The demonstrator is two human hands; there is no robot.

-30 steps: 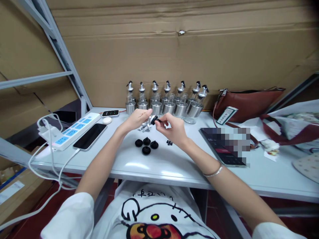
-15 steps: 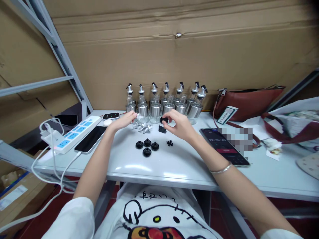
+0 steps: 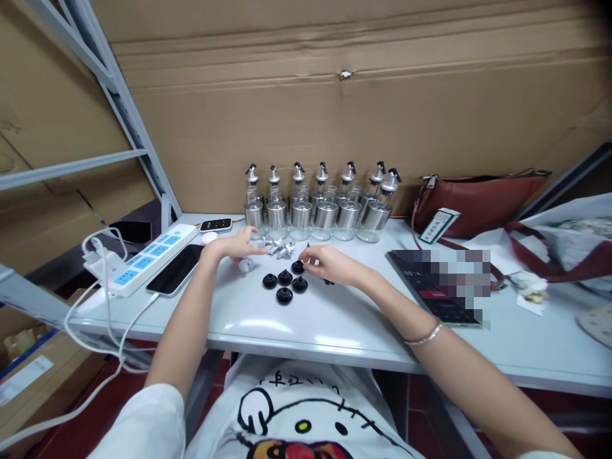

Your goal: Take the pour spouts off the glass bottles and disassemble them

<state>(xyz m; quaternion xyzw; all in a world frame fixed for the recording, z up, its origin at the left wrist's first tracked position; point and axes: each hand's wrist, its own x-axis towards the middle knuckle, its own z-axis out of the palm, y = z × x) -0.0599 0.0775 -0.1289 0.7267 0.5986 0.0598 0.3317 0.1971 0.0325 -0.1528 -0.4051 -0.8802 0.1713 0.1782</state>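
Observation:
My left hand (image 3: 234,247) is over the left of the table, with a small silvery cap (image 3: 246,264) against its underside, seemingly gripped by partly hidden fingers. Its outer fingers stretch toward a small pile of silvery spout parts (image 3: 282,248). My right hand (image 3: 329,264) pinches the edge of a round black stopper (image 3: 297,267), which is down on the table behind several like it. The nearest black stopper (image 3: 284,295) sits at the front of that cluster. Small black pieces (image 3: 329,281) show partly beneath my right hand.
Glass bottles with steel sleeves (image 3: 326,215) line the back, several topped with spouts. On the left are a power strip (image 3: 143,261), a phone (image 3: 174,271) and white cables. A tablet (image 3: 433,287) and a brown bag (image 3: 478,204) occupy the right.
My right hand has brought the black stopper toward me, down to the cluster. My left hand has drawn back left and nearer, the silvery cap moving with it. The view has shifted slightly.

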